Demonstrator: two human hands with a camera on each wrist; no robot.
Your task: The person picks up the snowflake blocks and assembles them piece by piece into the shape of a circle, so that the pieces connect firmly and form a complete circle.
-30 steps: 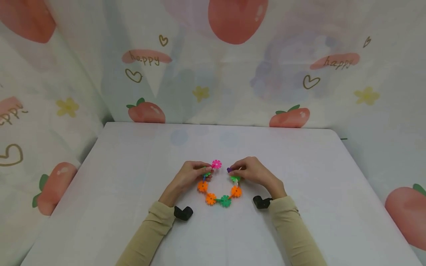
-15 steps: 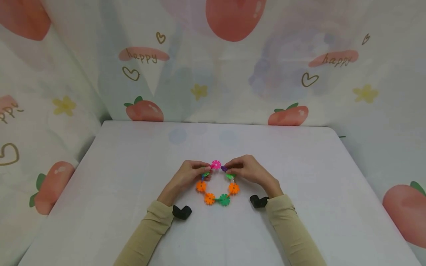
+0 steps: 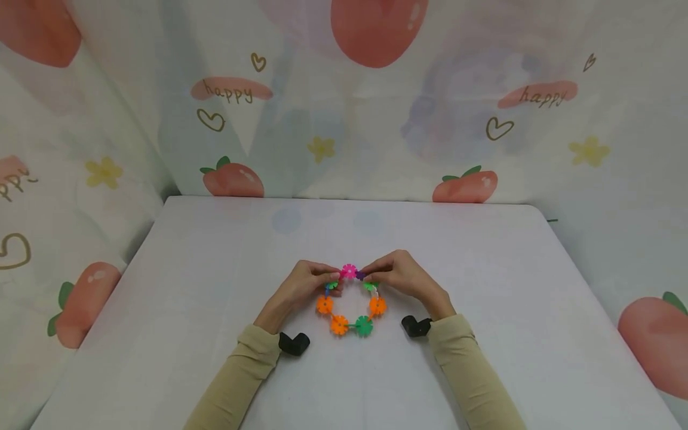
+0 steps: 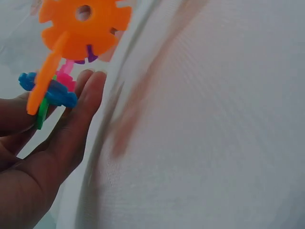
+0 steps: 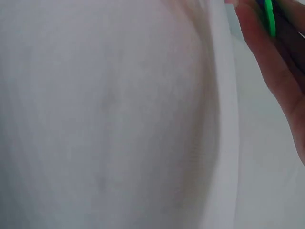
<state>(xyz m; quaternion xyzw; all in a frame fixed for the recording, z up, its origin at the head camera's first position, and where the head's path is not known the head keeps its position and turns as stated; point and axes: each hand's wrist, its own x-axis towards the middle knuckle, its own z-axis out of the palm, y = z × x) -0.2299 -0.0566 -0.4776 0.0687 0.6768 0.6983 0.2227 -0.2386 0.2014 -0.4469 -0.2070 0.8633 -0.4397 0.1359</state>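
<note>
- Two hands meet at the far side of a loop of plastic flower discs (image 3: 350, 301) lying on the white table (image 3: 215, 263), each holding one end so that the ends come together.
- Left hand (image 3: 301, 286): its fingertips pinch the end that carries the pink disc (image 3: 349, 272). In the left wrist view the curled fingers (image 4: 76, 114) close around a blue disc (image 4: 50, 90) and a green one on edge, with an orange disc (image 4: 83, 21) just beyond them.
- Right hand (image 3: 403, 276): its thumb and forefinger pinch the purple disc (image 3: 360, 275), which sits touching or just beside the pink one. From the head view I cannot tell whether the two are slotted together.
- The rest of the loop hangs toward the person between the two wrists: an orange disc on each side, another orange disc and a green disc (image 3: 364, 325) nearest the sleeves. It appears to lie flat on the cloth, which leaves both hands only the ends to steady.
- The discs are thin, stiff, bright plastic, round with notched edges and a hole in the middle; alternate ones stand on edge to lock into their neighbours' notches.
- The tablecloth is smooth and matte, with soft folds in the wrist views.
- Beige sleeves (image 3: 242, 370) cover both forearms, and a small black wrist camera (image 3: 294, 343) sits by each cuff.
</note>
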